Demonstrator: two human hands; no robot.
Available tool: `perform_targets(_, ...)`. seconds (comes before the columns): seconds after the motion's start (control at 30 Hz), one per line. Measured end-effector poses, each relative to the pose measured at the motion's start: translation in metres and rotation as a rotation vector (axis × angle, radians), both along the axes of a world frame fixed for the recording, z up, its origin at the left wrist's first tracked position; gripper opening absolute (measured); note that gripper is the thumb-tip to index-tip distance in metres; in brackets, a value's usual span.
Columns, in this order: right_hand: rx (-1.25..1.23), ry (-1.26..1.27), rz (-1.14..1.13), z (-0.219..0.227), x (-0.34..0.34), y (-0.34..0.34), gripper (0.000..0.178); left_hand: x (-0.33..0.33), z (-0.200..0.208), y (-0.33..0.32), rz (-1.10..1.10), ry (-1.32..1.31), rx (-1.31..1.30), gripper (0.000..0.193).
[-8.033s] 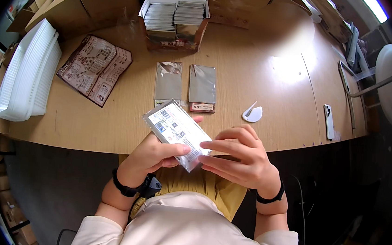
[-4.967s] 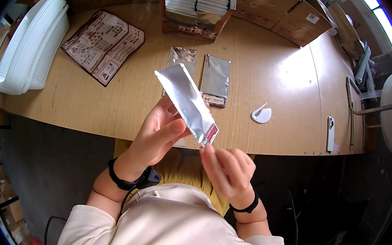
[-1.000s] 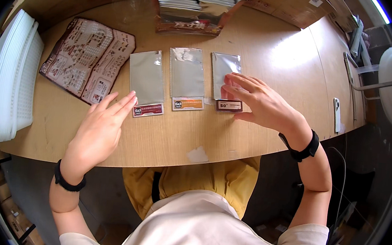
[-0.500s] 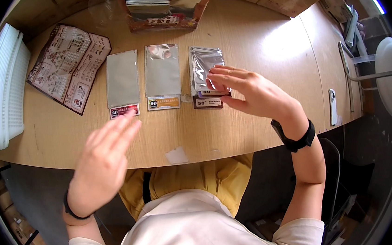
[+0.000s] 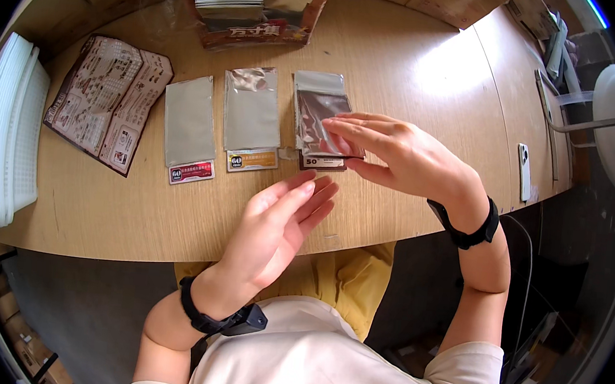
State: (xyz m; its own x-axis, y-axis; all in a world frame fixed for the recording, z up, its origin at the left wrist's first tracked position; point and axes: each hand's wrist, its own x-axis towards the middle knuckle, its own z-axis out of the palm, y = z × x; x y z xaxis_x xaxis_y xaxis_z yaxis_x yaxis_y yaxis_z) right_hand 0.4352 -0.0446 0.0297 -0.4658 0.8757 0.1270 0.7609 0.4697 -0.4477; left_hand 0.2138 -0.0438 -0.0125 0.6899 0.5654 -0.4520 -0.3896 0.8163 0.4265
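One stack of white plastic baskets (image 5: 6,136) stands at the left end of the table (image 5: 115,219); the baskets nest too tightly to count. Beside it lies one unfolded leaflet (image 5: 107,101), creased and brown-edged. Next come three groups of silver packets in a row: the left packet (image 5: 191,120), with one red label at its foot; the middle packet (image 5: 252,118), with one orange label; and the right pile (image 5: 317,82), at least two deep, with one dark glossy packet (image 5: 318,116) on top. Behind the row, one open box (image 5: 252,30) holds two rows of upright packets, too many to count. Far to the right lies one white phone (image 5: 524,171).

The left hand (image 5: 275,226) is open and holds nothing, its palm turned to the right and its fingers pointing up and right, just below the right pile's lower edge. The right hand (image 5: 406,153) reaches in from the right, back upward, fingers stretched leftward over the dark glossy packet and thumb held lower; whether it grips that packet, I cannot tell. Each wrist wears one black band.
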Motion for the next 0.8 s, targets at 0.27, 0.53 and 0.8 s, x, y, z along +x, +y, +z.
perform_targets(0.27, 0.096, 0.034, 0.055, 0.002, -0.012, -0.016, 0.05, 0.013, 0.004, 0.003, 0.098, 0.026, 0.056, 0.022)
perform_targets(0.53, -0.577, 1.034, -0.609, 0.017, -0.019, -0.036, 0.066, -0.008, 0.011, -0.017, 0.056, 0.117, 0.385, 0.028)
perform_targets(0.8, -0.462, 1.01, -0.51, 0.028, -0.022, -0.039, 0.049, -0.006, 0.011, -0.019, 0.044, 0.097, 0.406, 0.023)
